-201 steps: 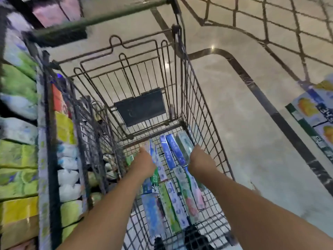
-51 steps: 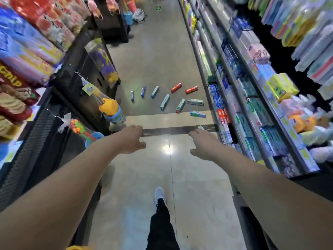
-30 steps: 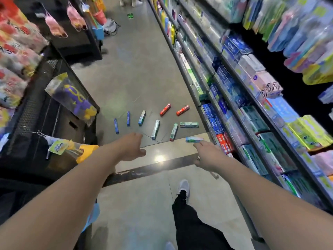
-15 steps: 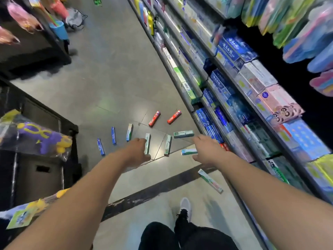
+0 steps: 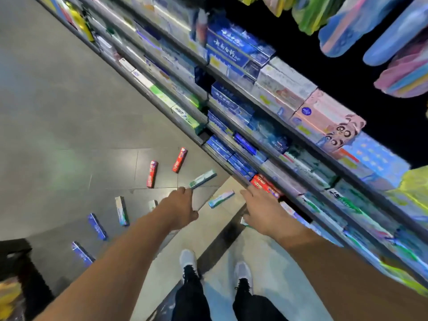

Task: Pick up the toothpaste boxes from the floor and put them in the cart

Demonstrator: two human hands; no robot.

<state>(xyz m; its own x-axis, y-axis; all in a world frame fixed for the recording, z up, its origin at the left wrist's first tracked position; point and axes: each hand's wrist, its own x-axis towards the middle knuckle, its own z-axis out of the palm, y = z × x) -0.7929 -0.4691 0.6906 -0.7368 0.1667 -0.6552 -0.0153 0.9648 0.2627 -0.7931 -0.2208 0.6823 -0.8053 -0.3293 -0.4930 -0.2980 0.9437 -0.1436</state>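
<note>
On the floor (image 5: 69,126) by the shelving, scattered toothpaste boxes (image 5: 151,174) now lie nearer; left hand (image 5: 179,208) and right hand (image 5: 261,213) reach out slack-fingered, holding nothing, so pickup comes next.

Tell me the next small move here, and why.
Probably bend down and lower the right hand to the white-and-green toothpaste box on the pale floor strip: it lies nearest that hand, both hands hold nothing, and the left hand hangs above the grey tiled floor, where more boxes lie.

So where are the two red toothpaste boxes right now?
In the head view, the two red boxes lie side by side on the grey floor, beyond the left hand, just left of the shelves.
</note>
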